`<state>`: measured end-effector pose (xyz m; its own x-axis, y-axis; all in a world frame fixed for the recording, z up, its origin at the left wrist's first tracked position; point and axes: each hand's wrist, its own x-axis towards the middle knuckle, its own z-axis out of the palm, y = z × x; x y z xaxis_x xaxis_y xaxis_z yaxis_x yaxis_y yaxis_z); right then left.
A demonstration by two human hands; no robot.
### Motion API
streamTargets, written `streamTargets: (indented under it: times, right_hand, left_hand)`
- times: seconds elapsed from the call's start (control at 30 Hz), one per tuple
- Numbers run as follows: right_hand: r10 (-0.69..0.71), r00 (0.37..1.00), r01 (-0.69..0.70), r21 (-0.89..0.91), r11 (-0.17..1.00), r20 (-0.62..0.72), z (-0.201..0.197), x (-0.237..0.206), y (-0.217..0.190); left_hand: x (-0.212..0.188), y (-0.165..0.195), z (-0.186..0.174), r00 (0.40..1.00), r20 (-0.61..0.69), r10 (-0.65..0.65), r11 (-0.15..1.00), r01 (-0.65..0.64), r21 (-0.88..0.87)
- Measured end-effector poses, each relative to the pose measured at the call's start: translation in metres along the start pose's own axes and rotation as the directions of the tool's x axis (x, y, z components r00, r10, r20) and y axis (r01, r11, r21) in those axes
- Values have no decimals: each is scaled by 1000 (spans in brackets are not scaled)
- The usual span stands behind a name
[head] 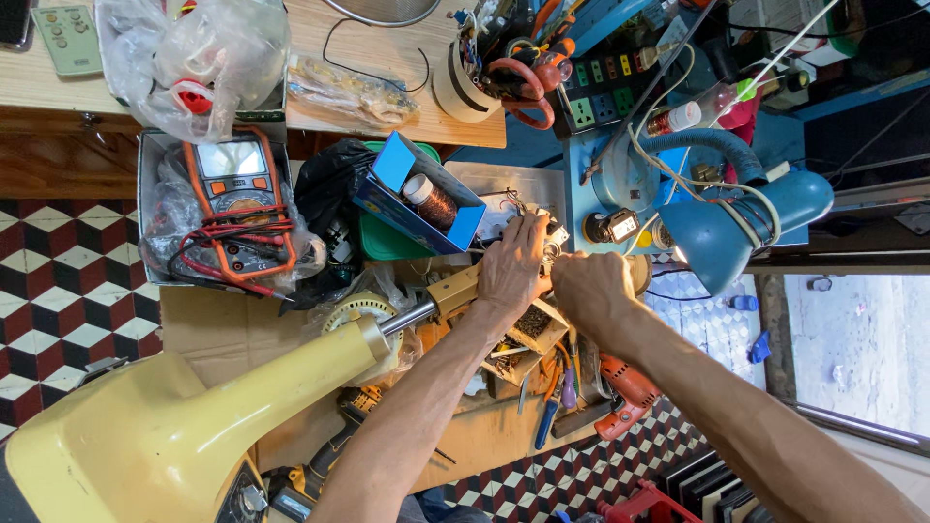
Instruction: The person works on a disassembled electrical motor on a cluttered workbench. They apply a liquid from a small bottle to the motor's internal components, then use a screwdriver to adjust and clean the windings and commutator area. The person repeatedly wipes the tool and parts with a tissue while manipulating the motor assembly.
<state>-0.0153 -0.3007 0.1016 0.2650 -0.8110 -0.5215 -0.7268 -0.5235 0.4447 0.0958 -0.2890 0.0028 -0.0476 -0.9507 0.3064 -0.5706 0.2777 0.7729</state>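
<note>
Small metal part with wire leads [550, 244] sits at the end of the cream fan's neck [426, 308], just below the blue desk lamp [722, 237]. Left hand [511, 266] grips that end, fingers curled and pressed around it; right hand [589, 289] closes in a fist beside it, touching, what it pinches is hidden. Looks like mid-disassembly or wiring work at the joint. Next move likely needs a steady hold and fine twisting. Multimeter [235, 208] lies well apart on the cluttered surface [213, 329].
</note>
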Motion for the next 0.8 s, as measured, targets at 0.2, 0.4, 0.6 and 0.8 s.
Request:
streamTargets:
  times: [0.2, 0.4, 0.6, 0.8]
  right_hand:
    - [148, 783, -608, 694, 385, 604, -2, 29, 35]
    - [23, 995, -44, 213, 976, 99, 38, 20, 24]
    - [-200, 965, 241, -285, 928, 167, 45, 16, 22]
    - [187, 870, -478, 685, 550, 457, 3, 16, 27]
  left_hand:
    - [3, 2, -3, 996, 85, -33, 999, 30, 28]
    - [0, -4, 10, 1000, -14, -13, 998, 14, 65]
    - [0, -2, 9, 998, 40, -52, 998, 54, -43]
    - [2, 0, 0, 997, 67, -42, 999, 41, 21]
